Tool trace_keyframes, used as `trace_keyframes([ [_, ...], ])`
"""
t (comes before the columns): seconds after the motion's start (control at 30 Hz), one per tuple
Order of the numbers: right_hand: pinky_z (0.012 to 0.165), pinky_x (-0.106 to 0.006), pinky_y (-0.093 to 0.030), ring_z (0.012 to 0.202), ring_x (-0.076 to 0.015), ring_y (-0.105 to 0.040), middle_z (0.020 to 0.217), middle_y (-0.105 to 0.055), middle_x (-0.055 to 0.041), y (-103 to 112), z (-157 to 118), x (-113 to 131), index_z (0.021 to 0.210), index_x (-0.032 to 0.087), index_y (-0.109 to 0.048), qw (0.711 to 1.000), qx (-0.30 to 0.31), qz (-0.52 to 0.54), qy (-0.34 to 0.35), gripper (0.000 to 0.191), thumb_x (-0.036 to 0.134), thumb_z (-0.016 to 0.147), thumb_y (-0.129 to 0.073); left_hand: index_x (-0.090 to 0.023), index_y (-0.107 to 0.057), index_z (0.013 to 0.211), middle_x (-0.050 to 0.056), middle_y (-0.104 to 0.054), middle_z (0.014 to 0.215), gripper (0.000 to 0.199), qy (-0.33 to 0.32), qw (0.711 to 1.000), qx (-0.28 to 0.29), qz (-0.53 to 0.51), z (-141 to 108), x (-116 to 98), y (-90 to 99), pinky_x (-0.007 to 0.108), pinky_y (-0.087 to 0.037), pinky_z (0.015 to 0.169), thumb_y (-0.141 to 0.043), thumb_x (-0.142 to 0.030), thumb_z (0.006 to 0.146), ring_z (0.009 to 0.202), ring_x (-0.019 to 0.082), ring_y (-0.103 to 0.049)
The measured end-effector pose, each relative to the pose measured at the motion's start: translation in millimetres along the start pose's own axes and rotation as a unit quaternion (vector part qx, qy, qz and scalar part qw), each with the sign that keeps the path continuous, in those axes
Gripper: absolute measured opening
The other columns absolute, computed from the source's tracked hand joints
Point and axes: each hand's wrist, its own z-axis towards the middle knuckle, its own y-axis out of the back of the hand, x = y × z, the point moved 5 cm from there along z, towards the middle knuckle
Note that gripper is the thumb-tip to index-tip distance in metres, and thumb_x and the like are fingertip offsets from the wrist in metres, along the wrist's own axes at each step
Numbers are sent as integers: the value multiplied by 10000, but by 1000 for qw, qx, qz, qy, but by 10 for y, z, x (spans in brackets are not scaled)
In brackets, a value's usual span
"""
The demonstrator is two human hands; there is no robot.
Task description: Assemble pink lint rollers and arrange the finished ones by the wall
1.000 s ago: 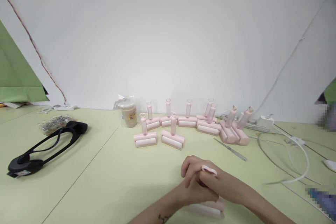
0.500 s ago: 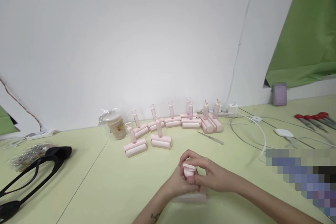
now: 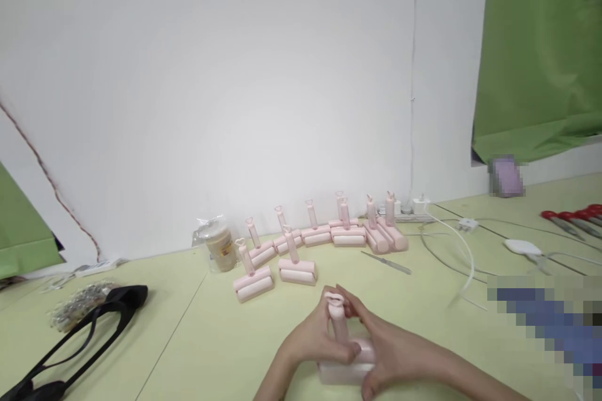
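A pink lint roller (image 3: 342, 374) with a white roll stands upright on the table before me, its heart-shaped loop on top of the handle. My left hand (image 3: 310, 336) curls around the handle, thumb across its front. My right hand (image 3: 392, 348) holds the roller head from the right, thumb low at the front and fingers reaching behind the handle, partly hidden. Beyond my hands, several matching lint rollers (image 3: 297, 272) stand in a curved group near the wall. A slim metal blade or tweezers-like tool (image 3: 386, 262) lies closest to them on the right.
On the left are a bagged cup (image 3: 221, 249), a black strap-like item (image 3: 125, 304) and a clear bag of small shiny pieces (image 3: 82, 304). To the right lie white cables (image 3: 463, 241), a white adapter (image 3: 522, 247) and several red-handled tools (image 3: 567, 218). A wall (image 3: 282, 88) closes the back.
My right hand has moved from the loop at the top down to the roller head. The loop and handle now show between my hands. The camera view has shifted, too.
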Motion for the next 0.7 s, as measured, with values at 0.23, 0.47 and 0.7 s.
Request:
trace_keyframes([
  [0.23, 747, -319, -418, 890, -244, -544, 988, -582, -40, 318, -23, -246, 1017, 269, -575, 982, -98, -158, -23, 352, 289, 666, -577, -170, -377, 1069, 108, -435, 1147, 469, 106, 864, -373, 322, -561, 348, 1277, 416, -255, 983, -512, -403, 685, 1137, 278, -373],
  [0.47, 810, -380, -396, 1007, -296, -511, 1089, -571, -102, 944, 564, -473, 1062, 205, -558, 968, -144, -199, -51, 389, 309, 690, -515, -156, -404, 1086, 96, -507, 1089, 647, 177, 826, -400, 355, -763, 979, 1969, 432, -333, 900, -622, -380, 519, 1059, 337, -435],
  [0.7, 746, -314, -459, 953, -259, -566, 1063, -604, -54, 965, 877, -378, 1064, 220, -565, 969, -85, -229, 30, 462, 217, 602, -569, -208, -532, 945, 39, -583, 1009, 405, 134, 827, -396, 376, -577, 1085, 1948, 387, -358, 889, -596, -326, 562, 1006, 280, -491],
])
